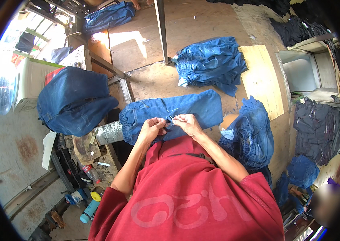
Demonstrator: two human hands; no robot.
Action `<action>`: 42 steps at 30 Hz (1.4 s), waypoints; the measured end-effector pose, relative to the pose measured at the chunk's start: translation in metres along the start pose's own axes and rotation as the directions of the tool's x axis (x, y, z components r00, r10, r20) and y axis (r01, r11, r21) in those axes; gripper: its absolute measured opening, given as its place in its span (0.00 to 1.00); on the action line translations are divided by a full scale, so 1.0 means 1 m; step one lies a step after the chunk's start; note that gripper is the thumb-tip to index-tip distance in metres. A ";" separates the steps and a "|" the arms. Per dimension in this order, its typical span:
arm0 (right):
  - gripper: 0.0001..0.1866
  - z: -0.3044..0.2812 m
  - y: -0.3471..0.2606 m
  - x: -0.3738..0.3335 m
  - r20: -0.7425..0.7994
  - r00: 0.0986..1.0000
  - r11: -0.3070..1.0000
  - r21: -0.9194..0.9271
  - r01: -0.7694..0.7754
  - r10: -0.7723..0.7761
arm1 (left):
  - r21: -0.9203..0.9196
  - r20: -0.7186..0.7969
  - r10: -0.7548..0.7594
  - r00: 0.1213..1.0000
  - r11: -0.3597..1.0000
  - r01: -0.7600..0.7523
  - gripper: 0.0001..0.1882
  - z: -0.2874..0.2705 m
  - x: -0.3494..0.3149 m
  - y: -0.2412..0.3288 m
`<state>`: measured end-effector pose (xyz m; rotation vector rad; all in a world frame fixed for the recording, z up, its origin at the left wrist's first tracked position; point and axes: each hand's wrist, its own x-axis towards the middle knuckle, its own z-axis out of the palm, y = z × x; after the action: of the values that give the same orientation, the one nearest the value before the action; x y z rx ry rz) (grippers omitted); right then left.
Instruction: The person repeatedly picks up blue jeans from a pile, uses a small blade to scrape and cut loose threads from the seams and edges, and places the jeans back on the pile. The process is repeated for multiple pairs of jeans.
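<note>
A pair of blue denim trousers point(194, 105) lies across my lap, its gathered waistband end point(129, 123) at the left. Close together over its near edge, both hands are at work on a small fold of darker denim. My left hand point(153, 129) is closed, thumb and fingertips pinching the denim. My right hand point(188, 125) is closed too, its fingertips pinched round something small and pale beside the fold. Loose threads show on the cloth just above the fingers. What the right fingertips hold is too small to name.
Denim piles lie ahead point(212, 62) and at my right point(250, 134). Another denim bundle point(75, 100) sits at left, near a silvery wrapped cylinder point(109, 133). A metal post point(161, 30) rises ahead. Dark garments point(318, 128) lie far right; a turquoise bottle point(89, 209) stands lower left.
</note>
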<state>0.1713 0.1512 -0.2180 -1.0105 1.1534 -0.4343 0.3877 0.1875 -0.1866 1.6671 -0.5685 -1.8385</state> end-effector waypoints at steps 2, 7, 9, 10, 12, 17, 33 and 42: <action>0.14 0.001 0.001 0.001 0.031 1.000 1.000 0.004 0.004 -0.004 | 0.060 0.018 -0.004 1.000 0.998 0.003 0.12 0.000 0.002 0.003; 0.13 0.002 0.008 0.005 0.048 0.998 0.999 -0.023 0.037 -0.036 | 0.199 0.067 0.056 0.996 0.978 -0.068 0.10 0.003 0.008 0.002; 0.13 0.000 0.011 0.006 0.082 0.995 0.998 0.022 0.057 -0.059 | 0.168 0.085 0.061 0.994 0.983 -0.075 0.09 0.003 0.009 -0.001; 0.13 -0.002 0.012 0.005 0.110 0.992 0.996 0.069 0.061 -0.068 | 0.126 0.098 0.058 0.994 0.990 -0.070 0.08 0.002 0.008 -0.002; 0.13 -0.006 0.013 0.004 0.149 0.987 0.951 0.291 -0.107 0.065 | 0.014 0.104 0.028 0.994 0.999 -0.030 0.08 -0.001 0.008 -0.005; 0.13 -0.005 0.002 -0.002 0.151 0.979 0.944 0.281 -0.172 0.134 | -0.116 0.104 -0.023 0.994 0.993 0.035 0.08 -0.007 0.005 -0.010; 0.14 0.002 0.011 0.000 0.129 0.985 0.974 0.207 0.090 -0.118 | -0.139 0.080 -0.040 0.996 0.989 0.050 0.11 -0.006 0.001 -0.011; 0.11 -0.001 0.002 -0.002 0.231 0.962 0.989 0.048 0.139 -0.147 | -0.016 0.098 -0.004 0.995 1.000 0.006 0.12 -0.004 0.002 -0.011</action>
<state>0.1695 0.1533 -0.2184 -1.0910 0.8632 -0.4333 0.3899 0.1944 -0.1957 1.5761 -0.5892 -1.9316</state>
